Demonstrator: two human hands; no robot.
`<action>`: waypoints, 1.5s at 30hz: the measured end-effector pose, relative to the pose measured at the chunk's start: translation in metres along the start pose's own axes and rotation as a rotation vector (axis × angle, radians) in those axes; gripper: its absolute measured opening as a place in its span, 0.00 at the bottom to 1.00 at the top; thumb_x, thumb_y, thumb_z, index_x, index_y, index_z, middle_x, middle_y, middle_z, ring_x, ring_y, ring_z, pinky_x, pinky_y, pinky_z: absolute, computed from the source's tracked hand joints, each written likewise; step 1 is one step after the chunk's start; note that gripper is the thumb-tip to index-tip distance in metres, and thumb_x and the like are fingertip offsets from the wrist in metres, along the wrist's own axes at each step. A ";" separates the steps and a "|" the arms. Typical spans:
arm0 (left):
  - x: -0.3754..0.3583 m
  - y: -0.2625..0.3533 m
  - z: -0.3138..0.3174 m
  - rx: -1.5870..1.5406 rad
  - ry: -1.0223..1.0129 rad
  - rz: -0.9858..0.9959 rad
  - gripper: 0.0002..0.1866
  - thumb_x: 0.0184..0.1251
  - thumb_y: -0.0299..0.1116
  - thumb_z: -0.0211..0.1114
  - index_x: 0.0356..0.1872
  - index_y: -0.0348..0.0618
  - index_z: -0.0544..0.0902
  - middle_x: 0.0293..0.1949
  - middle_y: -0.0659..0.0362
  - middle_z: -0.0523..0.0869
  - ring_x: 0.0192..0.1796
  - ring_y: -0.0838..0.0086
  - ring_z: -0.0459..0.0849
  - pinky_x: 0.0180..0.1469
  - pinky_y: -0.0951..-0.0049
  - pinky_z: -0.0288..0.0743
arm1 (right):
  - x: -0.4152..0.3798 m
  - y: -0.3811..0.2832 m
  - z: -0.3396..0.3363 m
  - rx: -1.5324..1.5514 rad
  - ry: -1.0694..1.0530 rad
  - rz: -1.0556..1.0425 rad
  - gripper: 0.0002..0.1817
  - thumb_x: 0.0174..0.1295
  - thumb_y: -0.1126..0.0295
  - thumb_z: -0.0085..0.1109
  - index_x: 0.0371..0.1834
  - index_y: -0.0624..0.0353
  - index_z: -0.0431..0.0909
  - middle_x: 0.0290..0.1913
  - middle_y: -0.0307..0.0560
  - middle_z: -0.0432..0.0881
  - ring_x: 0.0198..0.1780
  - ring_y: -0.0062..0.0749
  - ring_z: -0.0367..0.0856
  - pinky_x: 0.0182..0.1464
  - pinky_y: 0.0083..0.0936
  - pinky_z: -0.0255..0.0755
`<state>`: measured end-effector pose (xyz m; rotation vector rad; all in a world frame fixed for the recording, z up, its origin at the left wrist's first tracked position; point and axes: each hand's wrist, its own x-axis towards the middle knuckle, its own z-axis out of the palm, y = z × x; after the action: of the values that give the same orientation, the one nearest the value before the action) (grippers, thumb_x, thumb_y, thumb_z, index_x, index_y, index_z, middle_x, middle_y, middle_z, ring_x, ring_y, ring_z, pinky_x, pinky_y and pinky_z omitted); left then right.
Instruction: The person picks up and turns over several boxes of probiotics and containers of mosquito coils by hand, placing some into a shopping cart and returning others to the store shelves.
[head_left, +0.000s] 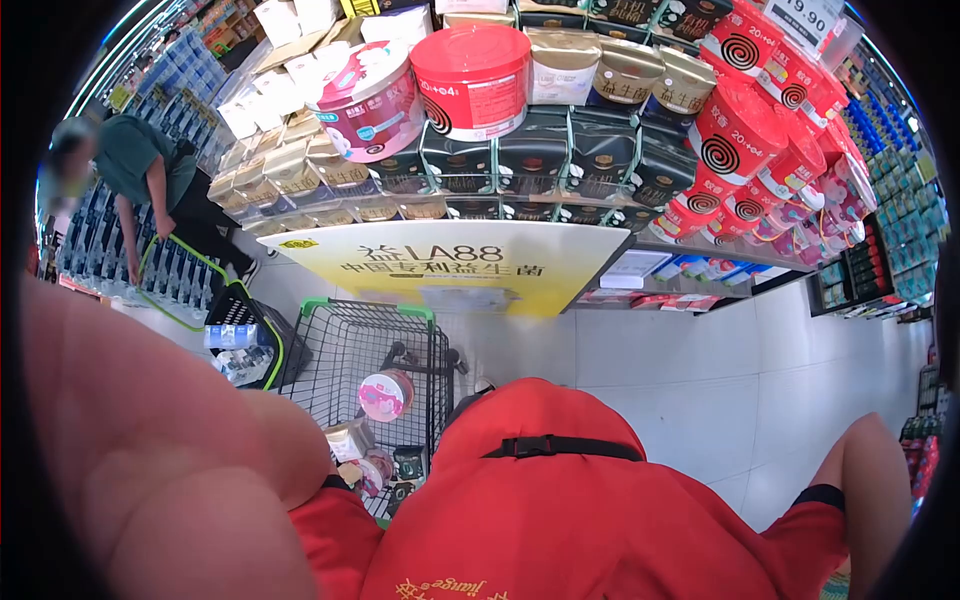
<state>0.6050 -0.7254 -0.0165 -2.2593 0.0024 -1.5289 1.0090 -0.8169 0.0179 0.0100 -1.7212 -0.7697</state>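
My left hand (150, 450) looms large and blurred at the left edge, raised close to the camera on a bent arm. Its fingers cannot be made out, nor whether they hold anything. At the right my bent right arm (875, 480) shows, but the hand is out of view. Below me stands a wire shopping cart (322, 335) with green corners. Inside it are a pink-and-white round tub (386, 395), a whitish pack (349, 439), a dark pack (408, 461) and other packs. Neither hand is seen touching the cart.
A display ahead holds red mosquito-coil tubs (470, 85), a pink tub (370, 105) and dark packs (533, 155), above a yellow-white sign (450, 265). At left a person (140, 160) bends over a black basket (250, 310) with a green handle. Pale tiled floor (680, 375) lies right.
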 end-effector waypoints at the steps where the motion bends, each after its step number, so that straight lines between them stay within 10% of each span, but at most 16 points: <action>1: -0.003 -0.006 -0.002 0.016 0.021 -0.021 0.24 0.63 0.35 0.61 0.58 0.32 0.79 0.56 0.46 0.79 0.56 0.62 0.76 0.58 0.65 0.67 | 0.002 0.001 0.000 -0.003 0.009 -0.007 0.08 0.75 0.59 0.48 0.44 0.46 0.75 0.29 0.30 0.74 0.24 0.16 0.75 0.14 0.11 0.70; 8: -0.072 -0.008 0.021 0.150 0.125 -0.552 0.23 0.63 0.34 0.61 0.57 0.32 0.79 0.56 0.46 0.79 0.56 0.63 0.76 0.58 0.65 0.67 | -0.004 0.003 -0.009 -0.065 0.322 -0.065 0.08 0.75 0.59 0.48 0.44 0.46 0.75 0.29 0.30 0.73 0.24 0.15 0.75 0.14 0.11 0.70; 12: -0.161 0.034 0.026 0.118 -0.026 -1.313 0.20 0.58 0.25 0.68 0.54 0.36 0.83 0.52 0.51 0.82 0.54 0.65 0.79 0.62 0.68 0.69 | -0.159 -0.033 0.014 0.327 0.642 1.223 0.12 0.61 0.64 0.57 0.33 0.63 0.75 0.29 0.42 0.73 0.32 0.27 0.69 0.36 0.29 0.64; 15: -0.237 0.082 0.018 0.083 -0.173 -1.759 0.20 0.59 0.28 0.69 0.55 0.40 0.83 0.50 0.52 0.84 0.53 0.65 0.81 0.57 0.69 0.73 | -0.262 -0.080 0.099 0.416 0.188 1.948 0.11 0.70 0.65 0.55 0.44 0.63 0.78 0.26 0.34 0.70 0.25 0.16 0.64 0.26 0.15 0.54; 18: -0.297 0.146 0.006 0.145 -0.315 -1.983 0.20 0.60 0.30 0.68 0.54 0.38 0.83 0.50 0.48 0.85 0.53 0.59 0.83 0.56 0.65 0.75 | -0.319 -0.130 0.131 0.562 -0.476 2.227 0.09 0.70 0.69 0.55 0.46 0.62 0.81 0.30 0.37 0.79 0.29 0.16 0.71 0.31 0.15 0.64; 22: -0.315 0.215 -0.002 0.400 -0.562 -1.848 0.19 0.59 0.31 0.68 0.51 0.35 0.82 0.52 0.44 0.84 0.55 0.48 0.81 0.58 0.57 0.74 | -0.341 -0.143 0.162 0.740 -0.971 1.918 0.12 0.69 0.69 0.56 0.50 0.65 0.80 0.35 0.39 0.82 0.38 0.20 0.78 0.43 0.21 0.72; 31: -0.260 0.388 0.018 0.637 -0.442 -2.172 0.20 0.59 0.31 0.69 0.52 0.37 0.82 0.52 0.45 0.83 0.56 0.50 0.81 0.59 0.59 0.74 | -0.361 -0.171 0.279 1.212 -1.325 1.334 0.12 0.65 0.70 0.61 0.49 0.63 0.80 0.39 0.44 0.84 0.39 0.26 0.81 0.43 0.24 0.74; 38: -0.232 0.473 0.008 0.950 -0.271 -2.353 0.18 0.60 0.30 0.69 0.52 0.39 0.82 0.53 0.46 0.83 0.57 0.51 0.80 0.60 0.59 0.74 | -0.324 -0.267 0.346 1.258 -0.991 0.766 0.14 0.59 0.68 0.66 0.47 0.60 0.81 0.47 0.50 0.82 0.54 0.45 0.78 0.56 0.38 0.72; 45: -0.274 0.464 -0.041 0.839 -0.241 -2.317 0.18 0.60 0.30 0.69 0.52 0.38 0.82 0.55 0.45 0.82 0.60 0.51 0.79 0.64 0.59 0.71 | -0.326 -0.342 0.412 1.233 -1.199 0.562 0.13 0.61 0.61 0.62 0.43 0.57 0.83 0.43 0.49 0.85 0.52 0.46 0.80 0.54 0.42 0.72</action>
<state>0.5631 -1.1022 -0.4020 -0.8768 -3.1927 -1.0031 0.6204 -0.7569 -0.4701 -0.1064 -2.8529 1.0105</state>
